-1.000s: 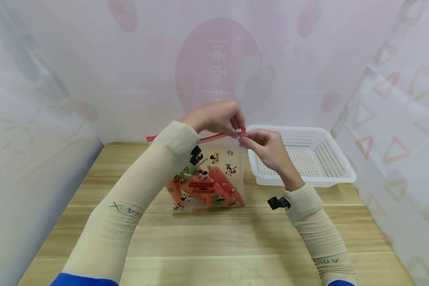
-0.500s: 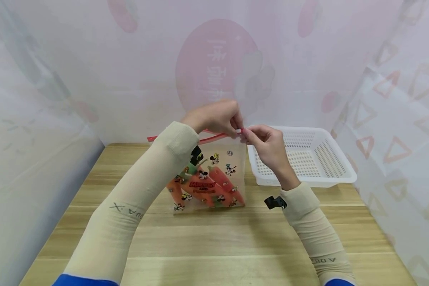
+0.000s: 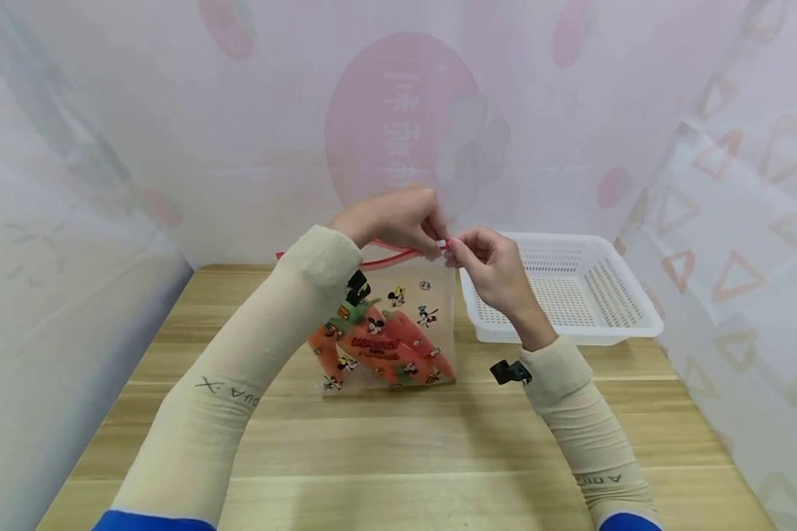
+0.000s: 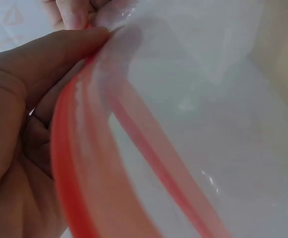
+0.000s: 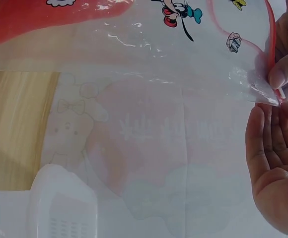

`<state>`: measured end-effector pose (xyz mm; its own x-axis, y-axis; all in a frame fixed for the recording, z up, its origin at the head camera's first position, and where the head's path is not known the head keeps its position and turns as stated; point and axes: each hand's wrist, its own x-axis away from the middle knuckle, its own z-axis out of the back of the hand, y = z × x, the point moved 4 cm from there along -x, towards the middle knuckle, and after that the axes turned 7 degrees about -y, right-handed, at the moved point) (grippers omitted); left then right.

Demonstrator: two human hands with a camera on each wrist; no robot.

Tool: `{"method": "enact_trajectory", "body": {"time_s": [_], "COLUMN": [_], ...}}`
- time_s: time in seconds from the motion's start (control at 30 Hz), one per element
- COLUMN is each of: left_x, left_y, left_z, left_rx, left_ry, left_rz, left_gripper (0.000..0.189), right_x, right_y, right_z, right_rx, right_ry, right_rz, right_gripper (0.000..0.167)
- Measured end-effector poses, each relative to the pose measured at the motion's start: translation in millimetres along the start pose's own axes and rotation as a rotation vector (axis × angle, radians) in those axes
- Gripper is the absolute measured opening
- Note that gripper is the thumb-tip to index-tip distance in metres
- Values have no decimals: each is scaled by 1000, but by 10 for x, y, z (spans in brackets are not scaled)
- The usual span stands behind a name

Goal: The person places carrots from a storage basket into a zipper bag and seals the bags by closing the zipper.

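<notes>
A clear zip bag [image 3: 408, 280] with cartoon prints and a red zip strip stands upright on the table. Inside it lie orange-red carrots [image 3: 359, 343] with green tops. My left hand [image 3: 398, 217] pinches the strip close to the bag's right top corner. At that corner my right hand [image 3: 494, 269] pinches the strip's end between thumb and finger. In the left wrist view the red strip [image 4: 67, 163] curves away from the thumb, and the two sides of the mouth stand apart. The right wrist view has both thumbs side by side at the corner.
A white perforated plastic basket [image 3: 564, 335] stands behind and right of the bag, close to my right hand. The wooden table [image 3: 385, 457] ends at printed white curtains [image 3: 252, 147] on the back and sides.
My right fingers have shifted slightly up and onto the strip's end, and the right forearm has moved a little left. The left hand keeps its pinch; the bag stays in place.
</notes>
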<state>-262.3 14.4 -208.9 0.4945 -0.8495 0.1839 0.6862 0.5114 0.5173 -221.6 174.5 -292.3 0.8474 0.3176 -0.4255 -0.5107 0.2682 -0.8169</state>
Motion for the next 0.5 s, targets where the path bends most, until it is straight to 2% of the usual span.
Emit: {"method": "enact_trajectory", "body": {"time_s": [0.17, 0.5], "left_x": [28, 120], "left_y": [-24, -79], "left_z": [-8, -7], "left_rx": [8, 25], "left_ry": [-3, 16], "left_rz": [3, 10], "left_gripper": [21, 18], "right_x": [-5, -45], "right_y": [-21, -8], "right_z": [-30, -93], "right_rx": [24, 4], "right_ry": [0, 40], "right_rz": [25, 60], "right_gripper": [18, 14]}}
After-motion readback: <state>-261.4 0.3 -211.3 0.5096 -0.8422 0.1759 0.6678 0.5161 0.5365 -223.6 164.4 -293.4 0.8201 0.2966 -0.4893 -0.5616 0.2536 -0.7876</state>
